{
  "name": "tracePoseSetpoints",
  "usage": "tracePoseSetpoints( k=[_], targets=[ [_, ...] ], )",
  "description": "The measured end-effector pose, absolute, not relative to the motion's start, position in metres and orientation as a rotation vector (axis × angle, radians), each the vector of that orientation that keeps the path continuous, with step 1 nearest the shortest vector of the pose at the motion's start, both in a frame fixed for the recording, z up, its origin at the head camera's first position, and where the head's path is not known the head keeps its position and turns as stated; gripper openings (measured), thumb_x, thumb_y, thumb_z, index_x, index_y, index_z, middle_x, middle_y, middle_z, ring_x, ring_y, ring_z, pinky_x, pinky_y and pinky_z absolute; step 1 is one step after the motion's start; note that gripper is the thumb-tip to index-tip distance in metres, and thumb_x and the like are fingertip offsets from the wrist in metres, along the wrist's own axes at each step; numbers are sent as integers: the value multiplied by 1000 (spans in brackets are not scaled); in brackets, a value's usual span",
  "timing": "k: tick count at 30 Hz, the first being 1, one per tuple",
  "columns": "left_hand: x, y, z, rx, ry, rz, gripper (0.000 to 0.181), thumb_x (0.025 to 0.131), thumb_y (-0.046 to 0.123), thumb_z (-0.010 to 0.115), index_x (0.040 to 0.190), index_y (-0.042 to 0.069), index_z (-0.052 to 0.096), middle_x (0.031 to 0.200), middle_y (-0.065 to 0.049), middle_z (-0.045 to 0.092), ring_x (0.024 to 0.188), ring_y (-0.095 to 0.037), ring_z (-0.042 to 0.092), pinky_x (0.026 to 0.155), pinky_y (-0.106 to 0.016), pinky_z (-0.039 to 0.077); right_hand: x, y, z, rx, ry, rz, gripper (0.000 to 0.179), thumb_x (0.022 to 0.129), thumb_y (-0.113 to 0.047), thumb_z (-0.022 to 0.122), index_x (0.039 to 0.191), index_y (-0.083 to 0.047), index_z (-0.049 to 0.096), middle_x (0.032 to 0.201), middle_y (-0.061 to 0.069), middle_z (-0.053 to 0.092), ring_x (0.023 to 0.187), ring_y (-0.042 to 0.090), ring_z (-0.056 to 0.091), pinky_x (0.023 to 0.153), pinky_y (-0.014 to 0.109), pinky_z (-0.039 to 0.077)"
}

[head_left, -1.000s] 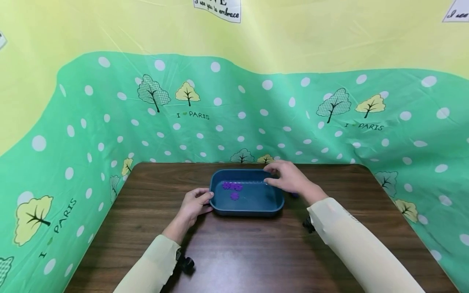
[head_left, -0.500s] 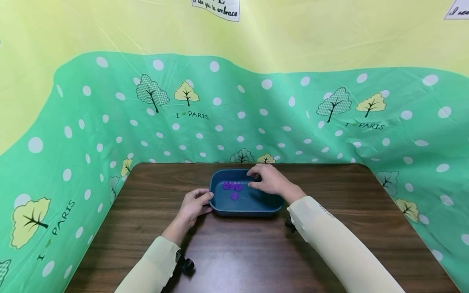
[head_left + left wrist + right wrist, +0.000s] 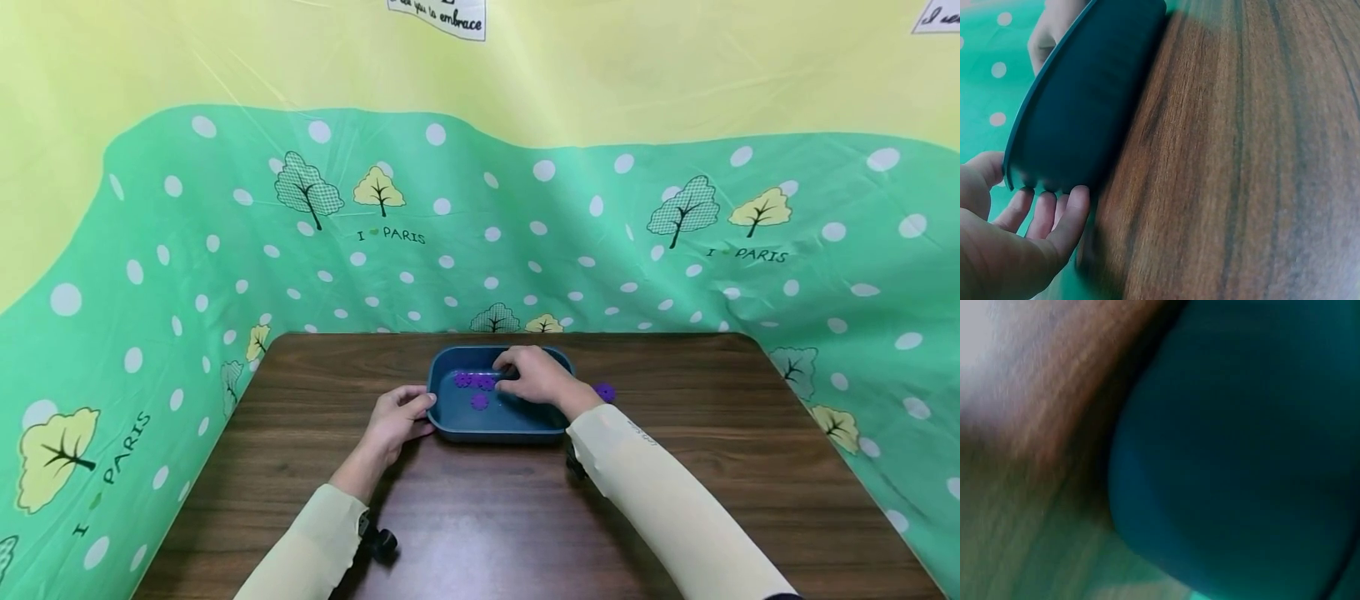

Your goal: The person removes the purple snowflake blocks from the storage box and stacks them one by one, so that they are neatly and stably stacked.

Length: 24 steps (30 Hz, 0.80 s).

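A dark blue rectangular tray (image 3: pixel 495 435) stands on the table. Small purple flower-shaped pieces (image 3: pixel 480 402) lie inside, several in a row toward the back left and one in front of them. My left hand (image 3: pixel 395 417) grips the tray's left end. In the left wrist view, the thumb (image 3: pixel 986 169) is at the rim and the fingertips (image 3: pixel 1077 199) press the outer wall. My right hand (image 3: pixel 536 377) is over the tray's right half, thumb and fingers apart, beside the purple pieces; I see nothing between them. The right wrist view shows the blurred tray wall (image 3: pixel 1229 456) but no hand.
Another purple flower piece (image 3: pixel 604 392) lies on the brown wooden table (image 3: pixel 480 517), right of the tray and near my right wrist. A green and yellow printed cloth (image 3: pixel 495 242) hangs behind the table and along its sides.
My right hand has moved left, from the tray's right end to over its inside near the purple pieces. The purple piece on the table has come into plain view. Left hand and tray stay put.
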State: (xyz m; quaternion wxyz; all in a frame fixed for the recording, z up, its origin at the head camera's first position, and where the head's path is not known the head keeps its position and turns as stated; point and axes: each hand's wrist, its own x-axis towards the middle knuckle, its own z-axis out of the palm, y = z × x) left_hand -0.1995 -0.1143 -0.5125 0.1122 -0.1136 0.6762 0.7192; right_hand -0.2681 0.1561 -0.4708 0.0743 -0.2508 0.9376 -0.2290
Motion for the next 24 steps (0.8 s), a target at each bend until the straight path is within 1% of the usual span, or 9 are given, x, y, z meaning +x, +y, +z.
tracePoseSetpoints(
  k=[8,12,18,24],
  targets=[
    [-200,-115,-511,-353,1974,2134,36,96,14,72,127,-1,66,106,-11,64,91,-22,65,76,-38,65,-269,143,-480,-677,2817,-610,33,94,-27,77,124,-14,73,120,3,71,109,19,66,98,42,56],
    [-200,-114,-510,-342,1978,2132,36,96,14,72,128,-2,66,106,-11,64,89,-20,65,77,-39,65,-270,140,-484,-670,2839,-577,32,93,-27,77,123,-16,73,119,3,72,109,19,66,98,41,56],
    [-199,-114,-509,-320,1978,2132,39,95,14,72,129,-3,64,104,-9,65,88,-19,66,80,-41,65,-271,135,-488,-677,2871,-480,34,94,-30,76,126,-19,73,127,2,71,117,22,65,102,43,54],
    [-197,-115,-509,-302,1973,2136,40,97,15,70,132,-5,62,105,-8,65,88,-19,66,82,-45,64,-270,130,-489,-668,2899,-399,34,95,-31,75,127,-20,73,132,2,69,121,23,64,105,44,53]
  ],
)
